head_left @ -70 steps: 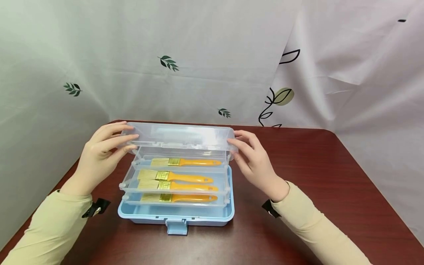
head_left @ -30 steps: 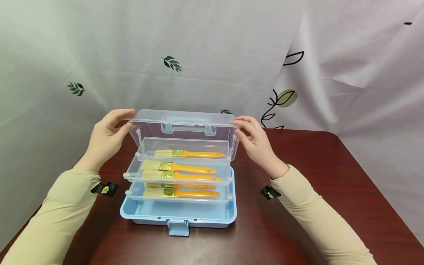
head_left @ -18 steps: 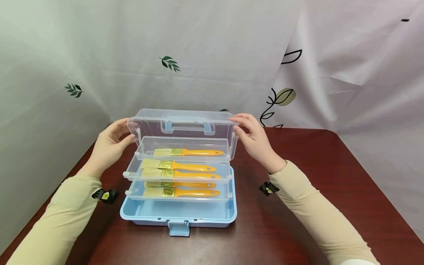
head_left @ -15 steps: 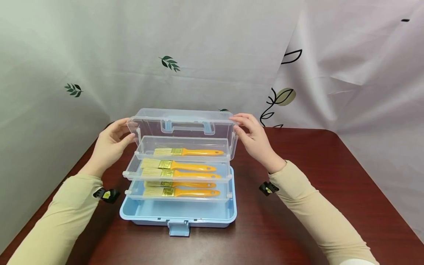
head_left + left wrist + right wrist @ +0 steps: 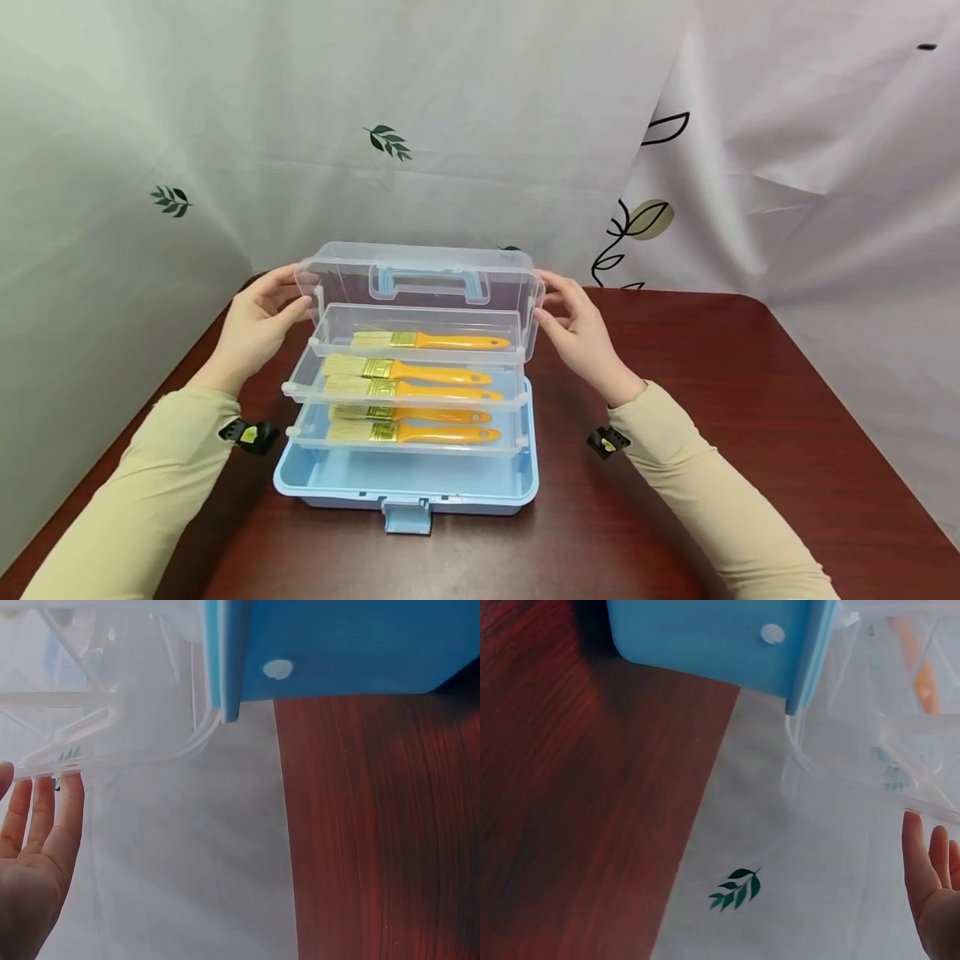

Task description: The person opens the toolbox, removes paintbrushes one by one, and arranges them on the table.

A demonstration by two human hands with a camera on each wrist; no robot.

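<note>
A light-blue toolbox (image 5: 408,483) stands open on the dark red table (image 5: 712,417). Its clear lid (image 5: 420,287), with a blue handle, stands raised at the back. Three clear trays step up from the base and hold several yellow-handled paintbrushes (image 5: 405,371). My left hand (image 5: 258,321) is at the lid's left side; in the left wrist view its straight fingers (image 5: 45,817) touch the lid's rim (image 5: 127,754). At the lid's right side is my right hand (image 5: 577,329), with straight fingers (image 5: 919,862) just off the lid (image 5: 855,772). Neither hand grips anything.
White sheets printed with leaves (image 5: 450,125) hang close behind and along both sides of the table. A blue latch (image 5: 407,517) sticks out at the box's front. Bare wood lies to the right of the box and in front of it.
The lid has swung from low over the trays up and back to stand open, and the trays have fanned out. Both hands followed it and now sit lower on its sides.
</note>
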